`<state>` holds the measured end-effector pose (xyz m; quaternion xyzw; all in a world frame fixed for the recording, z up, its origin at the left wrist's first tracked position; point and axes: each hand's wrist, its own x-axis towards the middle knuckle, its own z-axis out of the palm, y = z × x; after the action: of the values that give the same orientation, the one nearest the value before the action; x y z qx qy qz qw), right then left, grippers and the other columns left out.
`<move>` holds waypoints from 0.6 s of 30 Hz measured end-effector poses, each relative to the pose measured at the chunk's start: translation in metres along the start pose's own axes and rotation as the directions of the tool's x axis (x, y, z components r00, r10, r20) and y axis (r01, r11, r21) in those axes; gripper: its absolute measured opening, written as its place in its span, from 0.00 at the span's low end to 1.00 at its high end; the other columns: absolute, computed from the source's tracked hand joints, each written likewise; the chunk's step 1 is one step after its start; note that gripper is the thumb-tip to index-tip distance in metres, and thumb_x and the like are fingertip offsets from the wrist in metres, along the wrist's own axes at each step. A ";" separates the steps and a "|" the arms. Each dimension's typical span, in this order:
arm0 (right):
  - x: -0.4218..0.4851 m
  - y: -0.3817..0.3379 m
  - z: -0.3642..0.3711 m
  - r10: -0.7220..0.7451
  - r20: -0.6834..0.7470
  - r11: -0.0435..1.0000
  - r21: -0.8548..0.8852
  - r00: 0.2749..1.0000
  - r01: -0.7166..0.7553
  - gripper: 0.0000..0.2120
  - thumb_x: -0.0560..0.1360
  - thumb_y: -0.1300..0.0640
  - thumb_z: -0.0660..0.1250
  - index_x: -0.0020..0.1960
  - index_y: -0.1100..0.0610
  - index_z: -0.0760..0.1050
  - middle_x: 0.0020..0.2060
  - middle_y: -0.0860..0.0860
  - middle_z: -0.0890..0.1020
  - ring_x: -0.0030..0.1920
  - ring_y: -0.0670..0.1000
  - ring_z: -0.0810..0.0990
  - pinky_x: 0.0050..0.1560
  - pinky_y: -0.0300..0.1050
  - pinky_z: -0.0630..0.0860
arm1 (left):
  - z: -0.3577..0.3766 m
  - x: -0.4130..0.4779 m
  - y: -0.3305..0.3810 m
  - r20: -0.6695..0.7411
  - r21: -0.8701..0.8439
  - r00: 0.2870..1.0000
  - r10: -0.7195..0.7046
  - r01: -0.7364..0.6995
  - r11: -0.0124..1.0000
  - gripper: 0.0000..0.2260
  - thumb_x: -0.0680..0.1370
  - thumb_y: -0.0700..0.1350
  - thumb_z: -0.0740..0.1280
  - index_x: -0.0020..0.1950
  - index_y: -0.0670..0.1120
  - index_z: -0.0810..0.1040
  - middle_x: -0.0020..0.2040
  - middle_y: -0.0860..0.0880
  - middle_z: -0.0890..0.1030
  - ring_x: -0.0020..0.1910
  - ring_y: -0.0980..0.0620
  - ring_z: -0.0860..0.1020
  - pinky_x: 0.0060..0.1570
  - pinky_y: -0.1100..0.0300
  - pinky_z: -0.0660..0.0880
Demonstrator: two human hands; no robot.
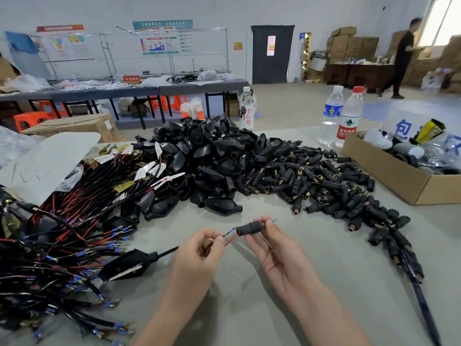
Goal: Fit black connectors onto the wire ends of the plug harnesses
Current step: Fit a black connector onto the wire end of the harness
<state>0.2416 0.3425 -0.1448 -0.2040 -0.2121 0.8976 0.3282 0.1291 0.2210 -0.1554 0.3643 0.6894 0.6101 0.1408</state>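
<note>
My right hand (272,248) pinches a small black connector (249,228) above the table, with a blue-tipped wire end poking out of its right side. My left hand (199,248) pinches the black and red wires (230,237) of one plug harness just left of the connector. That harness's black plug housing (127,264) lies on the table to the left. A heap of loose black connectors (321,186) spreads at the right. A tangle of plug harnesses (55,236) with blue-tipped wires fills the left side.
A pile of black plug housings (212,156) rises at the centre back. A cardboard box (399,176) of parts stands at the right, with three water bottles (349,116) behind. A black cable (421,300) lies at the right. A person (401,58) walks far behind.
</note>
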 end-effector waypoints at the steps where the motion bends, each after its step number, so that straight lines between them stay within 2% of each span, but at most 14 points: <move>1: 0.000 -0.001 0.000 -0.004 -0.010 1.000 0.009 1.000 0.004 0.07 0.79 0.64 0.64 0.51 0.65 0.79 0.44 0.58 0.86 0.48 0.58 0.86 0.39 0.46 0.83 | 0.000 -0.001 -0.001 0.006 0.028 1.000 0.014 -0.014 1.000 0.07 0.79 0.43 0.68 0.44 0.54 0.81 0.32 0.51 0.74 0.32 0.57 0.70 0.34 0.63 0.68; 4: -0.001 -0.004 0.001 -0.004 -0.032 0.999 0.046 0.999 0.006 0.06 0.80 0.64 0.63 0.51 0.65 0.79 0.42 0.58 0.86 0.44 0.57 0.87 0.37 0.46 0.83 | 0.000 -0.002 -0.003 0.030 0.109 0.998 0.055 -0.058 0.992 0.05 0.80 0.44 0.67 0.46 0.54 0.80 0.35 0.47 0.77 0.32 0.56 0.71 0.34 0.61 0.68; 6: -0.002 -0.005 0.001 -0.002 -0.037 0.999 0.053 0.999 0.004 0.06 0.79 0.64 0.63 0.52 0.65 0.79 0.42 0.58 0.86 0.44 0.57 0.87 0.36 0.46 0.83 | 0.000 -0.003 -0.004 0.032 0.153 0.995 0.090 -0.094 0.984 0.04 0.80 0.45 0.67 0.47 0.53 0.79 0.33 0.49 0.76 0.30 0.57 0.69 0.32 0.62 0.67; 8: -0.002 -0.005 0.002 -0.003 -0.042 0.999 0.051 0.999 0.005 0.06 0.79 0.64 0.64 0.52 0.65 0.79 0.43 0.58 0.86 0.45 0.58 0.87 0.37 0.47 0.83 | 0.000 -0.003 -0.004 0.002 0.128 0.995 0.096 -0.095 0.987 0.03 0.79 0.48 0.66 0.47 0.53 0.79 0.35 0.50 0.77 0.32 0.56 0.72 0.34 0.61 0.69; 10: -0.002 -0.005 0.002 -0.004 -0.047 0.998 0.056 0.999 0.006 0.07 0.79 0.64 0.64 0.52 0.65 0.79 0.43 0.58 0.86 0.45 0.58 0.87 0.37 0.47 0.84 | -0.001 -0.002 -0.002 -0.016 0.078 0.996 0.091 -0.089 0.993 0.04 0.78 0.50 0.66 0.47 0.53 0.79 0.35 0.51 0.79 0.33 0.58 0.74 0.35 0.65 0.70; 14: -0.001 -0.004 0.001 -0.004 -0.050 0.998 0.065 0.999 0.007 0.06 0.79 0.64 0.64 0.52 0.65 0.79 0.43 0.58 0.86 0.45 0.58 0.87 0.36 0.47 0.83 | -0.001 -0.004 -0.004 0.009 0.143 0.993 0.120 -0.120 0.982 0.03 0.80 0.46 0.67 0.48 0.54 0.79 0.34 0.53 0.77 0.30 0.61 0.69 0.31 0.69 0.66; 18: 0.001 -0.004 -0.001 -0.027 -0.042 0.999 0.032 0.999 0.028 0.06 0.79 0.63 0.65 0.52 0.65 0.79 0.44 0.58 0.86 0.46 0.57 0.87 0.38 0.46 0.83 | -0.001 -0.005 -0.004 0.017 0.220 0.987 0.162 -0.162 0.962 0.03 0.79 0.47 0.67 0.47 0.54 0.79 0.35 0.54 0.78 0.33 0.57 0.73 0.34 0.69 0.68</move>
<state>0.2433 0.3460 -0.1434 -0.2144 -0.1936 0.8919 0.3480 0.1306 0.2169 -0.1597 0.4323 0.7209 0.5395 0.0486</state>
